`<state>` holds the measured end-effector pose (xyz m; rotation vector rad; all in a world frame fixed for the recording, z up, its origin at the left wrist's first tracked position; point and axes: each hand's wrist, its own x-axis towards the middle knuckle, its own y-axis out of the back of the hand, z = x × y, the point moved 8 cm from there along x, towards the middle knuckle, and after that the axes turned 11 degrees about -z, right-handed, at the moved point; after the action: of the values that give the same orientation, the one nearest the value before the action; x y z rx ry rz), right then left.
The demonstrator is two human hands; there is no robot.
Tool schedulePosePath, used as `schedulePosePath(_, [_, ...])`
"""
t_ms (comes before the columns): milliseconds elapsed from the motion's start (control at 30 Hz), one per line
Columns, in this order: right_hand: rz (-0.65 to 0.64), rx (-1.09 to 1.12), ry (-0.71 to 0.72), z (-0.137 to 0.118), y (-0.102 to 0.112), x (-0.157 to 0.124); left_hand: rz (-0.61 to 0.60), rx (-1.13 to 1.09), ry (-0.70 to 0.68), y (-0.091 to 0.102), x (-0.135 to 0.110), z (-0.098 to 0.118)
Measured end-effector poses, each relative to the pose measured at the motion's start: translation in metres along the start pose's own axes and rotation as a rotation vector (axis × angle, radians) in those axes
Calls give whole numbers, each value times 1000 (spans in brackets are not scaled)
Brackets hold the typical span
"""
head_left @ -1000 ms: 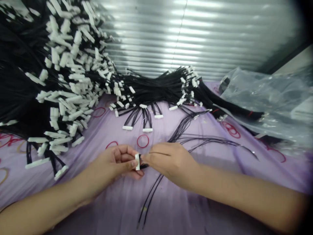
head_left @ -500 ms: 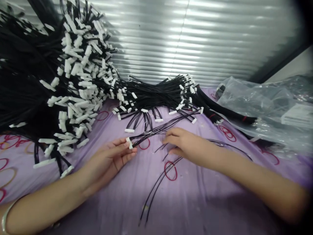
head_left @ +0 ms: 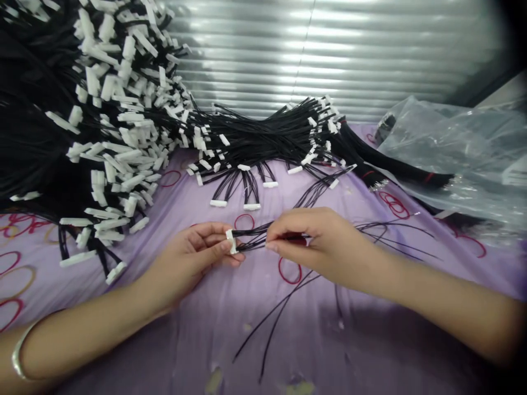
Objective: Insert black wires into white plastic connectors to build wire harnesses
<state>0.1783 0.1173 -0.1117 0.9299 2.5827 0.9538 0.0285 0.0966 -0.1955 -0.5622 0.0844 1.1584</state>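
Note:
My left hand [head_left: 208,247] pinches a white connector [head_left: 231,241] between thumb and fingers. Several thin black wires [head_left: 251,231] run from that connector to the right and pass by my right hand [head_left: 308,238]. The right thumb and index finger are pressed together close to the connector, on a black wire. Loose black wires [head_left: 395,233] stick out behind the right hand. Two more wire ends [head_left: 269,323] trail below it over the purple cloth [head_left: 185,351]. A red rubber band [head_left: 290,271] lies just under the right fingers.
A large heap of black cables with white connectors [head_left: 123,148] rises at the left. Behind my hands lies a bundle of wire harnesses [head_left: 263,137]. Black sleeved cables [head_left: 403,164] and a clear plastic bag [head_left: 453,142] are at the right. A corrugated metal panel [head_left: 329,55] stands behind.
My right hand has come left and closed on a wire near the connector. The left hand has shifted slightly right with the connector. The whole view has shifted somewhat.

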Motion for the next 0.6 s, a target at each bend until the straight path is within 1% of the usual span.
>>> schedulePosePath(100, [107, -17, -68, 7, -4, 3, -24, 43, 4, -2, 0, 0])
schedulePosePath(300, [156, 3, -102, 15, -6, 8, -62, 57, 49, -5, 1, -1])
schedulePosePath(467, [145, -51, -25, 10, -6, 7, -75, 3, 85, -6, 2, -2])
schedulePosePath(600, [196, -171, 52, 2, -4, 5, -103, -31, 85, -8, 3, -1])
